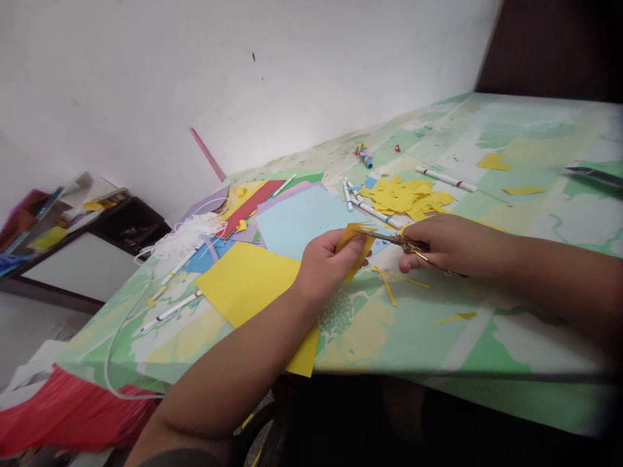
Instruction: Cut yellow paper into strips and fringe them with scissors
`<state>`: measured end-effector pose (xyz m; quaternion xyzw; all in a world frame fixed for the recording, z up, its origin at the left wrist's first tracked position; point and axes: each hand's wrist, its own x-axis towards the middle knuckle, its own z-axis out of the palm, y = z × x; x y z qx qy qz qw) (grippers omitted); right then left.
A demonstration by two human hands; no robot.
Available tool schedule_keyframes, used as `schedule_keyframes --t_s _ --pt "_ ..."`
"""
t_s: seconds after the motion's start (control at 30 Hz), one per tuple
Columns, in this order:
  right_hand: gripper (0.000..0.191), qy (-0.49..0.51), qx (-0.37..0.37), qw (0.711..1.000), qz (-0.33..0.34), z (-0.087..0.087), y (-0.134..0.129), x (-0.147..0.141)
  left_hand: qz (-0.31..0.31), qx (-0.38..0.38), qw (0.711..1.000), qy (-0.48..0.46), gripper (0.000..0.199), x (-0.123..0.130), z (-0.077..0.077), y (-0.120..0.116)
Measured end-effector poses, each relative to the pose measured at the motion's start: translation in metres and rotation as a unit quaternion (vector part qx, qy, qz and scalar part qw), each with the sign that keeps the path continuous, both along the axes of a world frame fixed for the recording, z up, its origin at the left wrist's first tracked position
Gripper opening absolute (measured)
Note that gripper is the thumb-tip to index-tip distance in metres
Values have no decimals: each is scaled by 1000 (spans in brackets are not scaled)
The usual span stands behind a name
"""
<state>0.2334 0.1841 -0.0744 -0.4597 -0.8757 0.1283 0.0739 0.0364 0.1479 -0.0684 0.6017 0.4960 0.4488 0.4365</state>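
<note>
Between the thumb and fingers of my left hand is a small yellow paper piece, with thin slits along its upper edge. My right hand is closed around the handles of a pair of scissors. The blades point left and lie across the upper part of the paper, by my left thumb. Just below the scissors, thin yellow strips rest on the tablecloth. A larger yellow sheet is partly hidden under my left forearm. Behind my hands is a pile of fringed yellow paper pieces.
Light blue paper and a red sheet lie left of centre. Tangled white string trails over the table's left edge. White markers are scattered about. A dark blade-like object lies at far right. A white wall rises behind.
</note>
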Motion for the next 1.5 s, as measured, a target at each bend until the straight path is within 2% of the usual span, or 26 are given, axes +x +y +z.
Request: schedule_keyframes --t_s 0.67,0.87,1.17,1.5 --pt "48 -12 29 999 -12 0 1 1 -21 -15 999 -32 18 -1 -2 1" --pt "47 -8 31 999 -21 1 -1 1 2 -21 999 -38 23 -2 0 1" --pt "49 2 27 1000 7 -4 2 3 12 -10 999 -42 25 -4 0 1" --pt "53 15 10 1000 0 -2 -1 1 -18 -1 999 -28 23 -1 1 0"
